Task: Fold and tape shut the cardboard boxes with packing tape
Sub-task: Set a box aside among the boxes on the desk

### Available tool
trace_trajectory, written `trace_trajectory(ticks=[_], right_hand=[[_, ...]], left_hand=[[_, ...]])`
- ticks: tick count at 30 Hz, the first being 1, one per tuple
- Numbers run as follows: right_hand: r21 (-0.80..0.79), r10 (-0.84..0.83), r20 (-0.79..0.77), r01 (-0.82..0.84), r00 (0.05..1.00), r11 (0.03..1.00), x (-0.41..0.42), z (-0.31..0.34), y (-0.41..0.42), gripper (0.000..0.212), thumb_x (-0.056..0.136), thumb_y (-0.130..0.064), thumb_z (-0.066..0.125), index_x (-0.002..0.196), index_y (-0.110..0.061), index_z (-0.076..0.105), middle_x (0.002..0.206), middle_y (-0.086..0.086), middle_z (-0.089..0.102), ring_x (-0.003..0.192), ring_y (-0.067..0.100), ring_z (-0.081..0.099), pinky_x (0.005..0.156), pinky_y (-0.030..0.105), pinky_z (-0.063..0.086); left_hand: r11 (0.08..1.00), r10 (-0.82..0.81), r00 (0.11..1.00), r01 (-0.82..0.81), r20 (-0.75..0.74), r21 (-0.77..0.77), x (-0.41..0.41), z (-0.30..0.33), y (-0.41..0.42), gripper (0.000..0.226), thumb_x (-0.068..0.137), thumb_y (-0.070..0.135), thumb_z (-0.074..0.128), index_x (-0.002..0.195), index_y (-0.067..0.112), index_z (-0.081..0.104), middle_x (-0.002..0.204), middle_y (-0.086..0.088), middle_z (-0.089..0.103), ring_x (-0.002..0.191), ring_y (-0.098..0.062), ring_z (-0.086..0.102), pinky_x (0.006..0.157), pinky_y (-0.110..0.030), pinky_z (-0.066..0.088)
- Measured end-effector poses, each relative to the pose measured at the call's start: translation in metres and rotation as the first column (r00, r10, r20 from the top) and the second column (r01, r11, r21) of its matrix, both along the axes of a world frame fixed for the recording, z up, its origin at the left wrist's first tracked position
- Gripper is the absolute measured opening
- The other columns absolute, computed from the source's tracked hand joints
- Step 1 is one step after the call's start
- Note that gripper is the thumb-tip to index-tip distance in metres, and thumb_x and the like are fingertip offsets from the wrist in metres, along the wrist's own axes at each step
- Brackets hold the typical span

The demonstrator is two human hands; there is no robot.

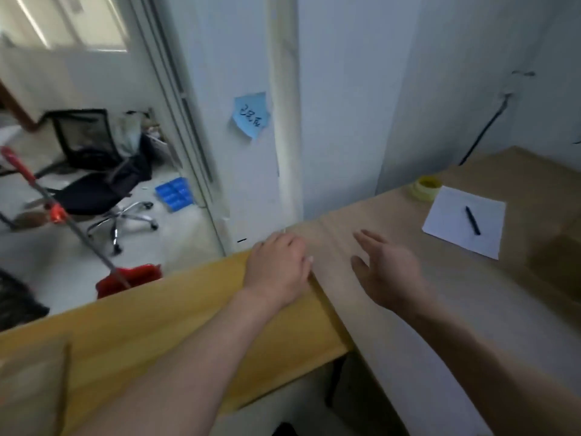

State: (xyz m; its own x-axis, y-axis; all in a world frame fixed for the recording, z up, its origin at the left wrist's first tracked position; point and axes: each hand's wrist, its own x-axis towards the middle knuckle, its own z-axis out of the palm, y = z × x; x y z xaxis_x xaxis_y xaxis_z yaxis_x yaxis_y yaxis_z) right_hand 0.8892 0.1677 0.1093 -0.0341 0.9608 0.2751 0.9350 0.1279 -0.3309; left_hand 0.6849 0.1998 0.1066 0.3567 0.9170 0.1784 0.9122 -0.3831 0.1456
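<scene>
A roll of yellowish packing tape (425, 187) stands on the light wooden desk (456, 309) near the wall, far right of my hands. A brown cardboard box (556, 259) sits at the desk's right edge, blurred. Another piece of cardboard (31, 388) shows at the bottom left. My left hand (278, 272) rests palm down where the yellow desk (157, 325) meets the light one, its fingertips at the far edge. My right hand (385, 272) hovers over the light desk with fingers spread and holds nothing.
A white sheet of paper (452, 234) with a black pen (472, 220) lies beside the tape. A blue sticky note (250, 114) hangs on the wall. Beyond the glass stand an office chair (94, 184), a red mop (56, 212) and a blue tray (174, 193).
</scene>
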Motion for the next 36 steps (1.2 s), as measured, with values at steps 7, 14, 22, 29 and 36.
trace_trajectory(ticks=[7,14,22,29,36], right_hand=[[-0.013,0.236,0.066,-0.235,0.97,0.972,-0.136,0.012,-0.008,0.043,0.091,-0.032,0.059,0.13,-0.014,0.057,0.135,0.005,0.059,0.109,0.034,0.062,0.082,0.04,0.052],[-0.005,0.366,0.113,-0.368,0.924,0.93,-0.273,0.006,-0.025,0.048,0.09,-0.032,0.061,0.134,-0.013,0.056,0.132,0.006,0.061,0.114,0.027,0.061,0.087,0.04,0.054],[-0.08,0.429,0.101,-0.422,0.898,0.903,-0.456,-0.026,-0.049,0.049,0.09,-0.036,0.061,0.136,-0.02,0.054,0.139,0.0,0.056,0.111,0.029,0.062,0.076,0.033,0.049],[-0.288,0.527,0.049,-0.493,0.849,0.821,-0.585,-0.077,-0.076,0.054,0.094,-0.041,0.054,0.146,-0.03,0.041,0.155,0.0,0.038,0.123,0.028,0.056,0.086,0.039,0.054],[-0.631,0.526,0.062,-0.375,0.848,0.679,-0.627,-0.145,-0.095,0.089,0.079,-0.057,0.059,0.153,-0.034,0.014,0.164,0.004,0.012,0.126,0.032,0.051,0.092,0.042,0.05]], left_hand=[[0.972,0.236,0.972,-0.236,0.006,0.007,-0.138,0.001,-0.049,0.042,0.097,0.045,0.042,0.13,0.021,0.053,0.135,0.002,0.053,0.126,-0.022,0.044,0.1,-0.041,0.04],[0.931,0.366,0.931,-0.366,0.013,0.013,-0.27,-0.01,-0.091,0.043,0.096,0.046,0.042,0.128,0.02,0.055,0.134,0.002,0.054,0.125,-0.022,0.046,0.098,-0.041,0.042],[0.881,0.47,0.883,-0.469,-0.006,-0.066,-0.448,-0.047,-0.151,0.044,0.098,0.046,0.042,0.132,0.021,0.054,0.138,0.002,0.052,0.128,-0.022,0.045,0.103,-0.042,0.041],[0.805,0.572,0.819,-0.569,-0.034,-0.169,-0.573,-0.089,-0.208,0.041,0.095,0.046,0.043,0.128,0.025,0.054,0.133,0.006,0.053,0.125,-0.019,0.046,0.099,-0.041,0.041],[0.63,0.649,0.75,-0.625,-0.129,-0.461,-0.635,-0.143,-0.246,0.082,0.082,0.064,0.059,0.148,0.033,0.023,0.162,0.003,0.008,0.148,-0.029,0.011,0.113,-0.05,0.031]])
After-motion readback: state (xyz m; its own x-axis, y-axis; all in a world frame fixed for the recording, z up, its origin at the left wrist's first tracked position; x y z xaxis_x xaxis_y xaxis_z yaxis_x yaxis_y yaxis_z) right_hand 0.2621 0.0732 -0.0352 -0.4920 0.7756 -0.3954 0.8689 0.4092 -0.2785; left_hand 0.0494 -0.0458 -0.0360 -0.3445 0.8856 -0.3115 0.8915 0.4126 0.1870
